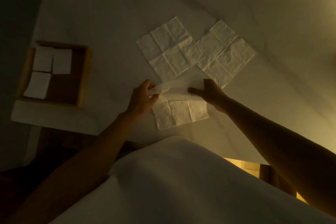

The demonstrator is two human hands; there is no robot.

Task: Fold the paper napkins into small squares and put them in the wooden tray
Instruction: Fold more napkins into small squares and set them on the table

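A white paper napkin [180, 109] lies near the table's front edge with its far edge lifted and curling over. My left hand [143, 96] pinches the lifted edge at its left corner, and my right hand [211, 94] holds the same edge at the right. Two more unfolded napkins lie flat beyond: one [169, 49] in the middle, another [225, 51] overlapping it on the right. The wooden tray [84, 71] stands at the left and holds three folded white squares [43, 71].
A white cloth [109, 14] covers the table; its left edge runs just past the tray. My white garment [172, 187] fills the lower foreground. The scene is dim, with a dark floor at the left.
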